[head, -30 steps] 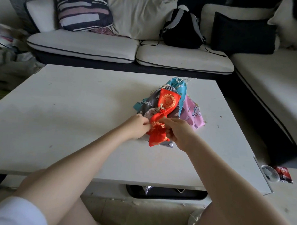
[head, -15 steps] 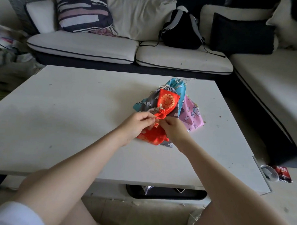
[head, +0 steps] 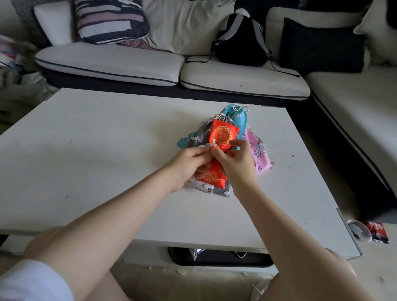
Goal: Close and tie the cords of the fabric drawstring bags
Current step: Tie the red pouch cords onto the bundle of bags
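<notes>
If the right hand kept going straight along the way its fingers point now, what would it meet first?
Probably the upper red bag: the right hand points up-left across the pile, its fingertips already at that bag's knotted neck. Depth is unclear, so it may touch the left hand first.

A white counter (head: 80, 159) fills the middle of the view. Behind it stands a sofa (head: 110, 64) with pale seat cushions edged in dark piping. A striped pillow (head: 110, 16) and a plain beige pillow (head: 186, 21) lean against its back. A black backpack (head: 240, 42) with grey straps sits on the seat, beside a dark cushion (head: 320, 46). On the floor at the right lie a round clear lid (head: 358, 230) and a red packet (head: 378, 232), just beside each other.
</notes>
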